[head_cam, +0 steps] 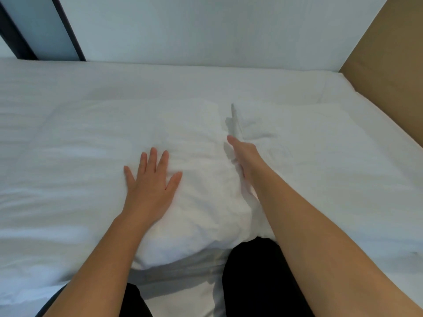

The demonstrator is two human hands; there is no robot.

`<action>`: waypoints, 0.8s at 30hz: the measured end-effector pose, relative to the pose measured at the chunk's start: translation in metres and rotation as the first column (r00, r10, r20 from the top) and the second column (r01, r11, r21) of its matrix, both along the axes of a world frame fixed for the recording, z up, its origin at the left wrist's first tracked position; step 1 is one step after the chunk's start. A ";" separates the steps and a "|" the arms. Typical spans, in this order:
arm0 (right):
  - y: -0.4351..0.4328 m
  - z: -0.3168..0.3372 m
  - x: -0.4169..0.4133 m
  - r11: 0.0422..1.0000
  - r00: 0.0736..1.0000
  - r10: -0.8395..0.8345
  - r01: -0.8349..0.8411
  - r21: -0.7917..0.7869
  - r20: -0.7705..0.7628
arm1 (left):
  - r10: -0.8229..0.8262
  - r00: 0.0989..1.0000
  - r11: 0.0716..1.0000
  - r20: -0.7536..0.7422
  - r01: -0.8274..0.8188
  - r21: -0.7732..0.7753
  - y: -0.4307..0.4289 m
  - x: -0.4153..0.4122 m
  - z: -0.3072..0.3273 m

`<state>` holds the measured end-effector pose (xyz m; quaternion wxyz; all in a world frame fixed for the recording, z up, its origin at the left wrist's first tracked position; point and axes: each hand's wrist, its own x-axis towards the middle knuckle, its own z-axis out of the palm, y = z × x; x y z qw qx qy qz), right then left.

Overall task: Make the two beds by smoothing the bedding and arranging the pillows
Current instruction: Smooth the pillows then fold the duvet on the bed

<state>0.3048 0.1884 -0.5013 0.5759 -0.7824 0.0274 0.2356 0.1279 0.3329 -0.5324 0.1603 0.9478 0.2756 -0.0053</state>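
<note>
Pillows are lying side by side on the bed (68,78): the left pillow (128,133) is sitting under the left fingers (153,157), and the right pillow (315,147) is lying just to the right of the right fingers (231,141). The left hand (151,181) is pressing flat, its fingers straight and spread apart. The right hand (243,159) is standing on edge in the crease between the two pillows. Its fingers are showing straight and close together, though the lower ones are sinking into the fabric, and it is gripping nothing that I can see.

The step in hand is probably squaring the left pillow against its neighbour. To do it well, the flat left hand should be pinning the pillow while the right hand's edge is running along the crease, ahead of the fingertips, so that the pillows are meeting in one even line. The wrinkles beneath and between the two sets of fingers then need stroking outward, lightly, so the filling is not denting.

Counting: two pillows, one bed showing, two hands.
</note>
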 end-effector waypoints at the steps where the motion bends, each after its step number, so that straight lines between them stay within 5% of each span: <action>1: 0.005 0.004 0.009 1.000 0.998 0.011 -0.010 -0.026 0.062 | -0.009 1.000 1.000 0.009 0.009 -0.001 -0.002 0.001 0.001; 4: 0.005 -0.007 0.026 0.978 0.973 0.028 0.021 -0.206 0.231 | -0.038 0.999 0.999 0.006 0.038 0.023 -0.006 0.002 0.000; 7: -0.003 -0.034 0.025 0.951 0.981 0.045 0.016 -0.308 0.189 | -0.026 0.999 0.999 -0.020 0.026 0.034 -0.003 0.000 -0.004; 14: 0.048 -0.015 0.075 0.992 0.998 0.047 -0.043 -0.115 0.035 | 0.020 0.999 0.999 0.028 -0.019 -0.028 -0.013 0.023 0.004; 20: 0.049 -0.045 0.078 0.947 0.998 0.042 -0.024 -0.319 0.052 | 0.031 1.000 0.999 0.000 -0.031 0.026 0.008 0.044 -0.001; 24: 0.075 -0.048 0.095 0.990 1.000 0.013 -0.011 -0.142 0.017 | 0.041 0.999 0.999 -0.005 -0.041 0.036 0.028 0.065 -0.001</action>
